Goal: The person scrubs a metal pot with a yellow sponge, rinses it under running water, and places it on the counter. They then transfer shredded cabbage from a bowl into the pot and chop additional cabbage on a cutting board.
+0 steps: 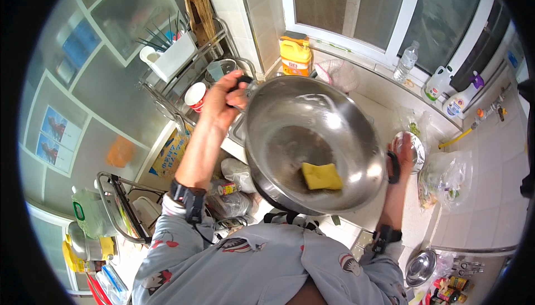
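A large stainless steel wok [276, 108] is tilted in front of my body, above the floor and counter. My left hand [228, 98] is closed around its black handle at the upper left rim. On the opposite side, my right hand [402, 156] is against or just behind the black loop handle [393, 167]. It is blurred, and I cannot tell whether the fingers grip the loop. Inside the wok lies a yellow sponge or folded cloth [322, 176], low on the curved wall. Just beyond my right hand is a patterned round dish [416, 148], partly covered by the fingers.
A metal rack [217, 37] holds a white chopstick holder [173, 58] and a red-and-white cup [195, 96]. A yellow detergent jug [295, 59] stands by the window. Several bottles, including a spray bottle [459, 100], line the sill. Plastic bags [447, 175] and a steel bowl [421, 268] lie right.
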Demonstrator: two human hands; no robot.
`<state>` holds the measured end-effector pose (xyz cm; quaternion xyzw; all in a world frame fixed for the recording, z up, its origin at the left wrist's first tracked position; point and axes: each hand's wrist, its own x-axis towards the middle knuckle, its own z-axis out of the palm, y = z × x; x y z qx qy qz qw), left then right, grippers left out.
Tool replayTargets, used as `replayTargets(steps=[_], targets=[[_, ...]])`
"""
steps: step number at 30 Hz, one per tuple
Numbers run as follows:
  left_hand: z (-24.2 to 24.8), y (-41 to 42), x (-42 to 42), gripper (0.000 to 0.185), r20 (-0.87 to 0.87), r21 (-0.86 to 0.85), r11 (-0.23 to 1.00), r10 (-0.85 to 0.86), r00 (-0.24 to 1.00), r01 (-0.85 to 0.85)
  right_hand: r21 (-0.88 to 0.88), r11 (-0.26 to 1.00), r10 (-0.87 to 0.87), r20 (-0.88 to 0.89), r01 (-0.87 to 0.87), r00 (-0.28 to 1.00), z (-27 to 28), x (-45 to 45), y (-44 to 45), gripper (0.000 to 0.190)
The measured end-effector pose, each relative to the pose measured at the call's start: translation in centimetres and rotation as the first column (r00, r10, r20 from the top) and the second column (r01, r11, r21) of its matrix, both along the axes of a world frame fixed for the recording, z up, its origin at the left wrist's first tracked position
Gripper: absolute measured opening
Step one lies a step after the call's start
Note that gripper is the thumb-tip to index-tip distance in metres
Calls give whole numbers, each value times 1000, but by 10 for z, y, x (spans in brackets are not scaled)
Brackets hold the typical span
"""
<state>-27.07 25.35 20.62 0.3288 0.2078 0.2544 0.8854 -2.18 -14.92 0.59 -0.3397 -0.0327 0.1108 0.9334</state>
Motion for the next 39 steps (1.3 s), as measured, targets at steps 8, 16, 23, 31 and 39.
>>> replayTargets(steps=[8,16,23,31,39], targets=[[32,73,-8,20,-106,9,961,275,956,-276,277,871,462,-183,-406,868,-75,41,171,18],[28,136,25,19,-132,72,957,288,948,-281,412,698,688,-157,-586,709,-148,103,260,37],[14,172,65,20,-112,100,963,259,959,-248,359,805,592,-430,-473,682,-157,150,300,40],[2,191,88,22,-107,144,966,229,967,-213,42,711,702,-93,-702,706,-137,161,337,35],[6,209,89,21,-98,157,967,220,971,-203,-217,742,670,185,-635,719,-124,147,346,32]])
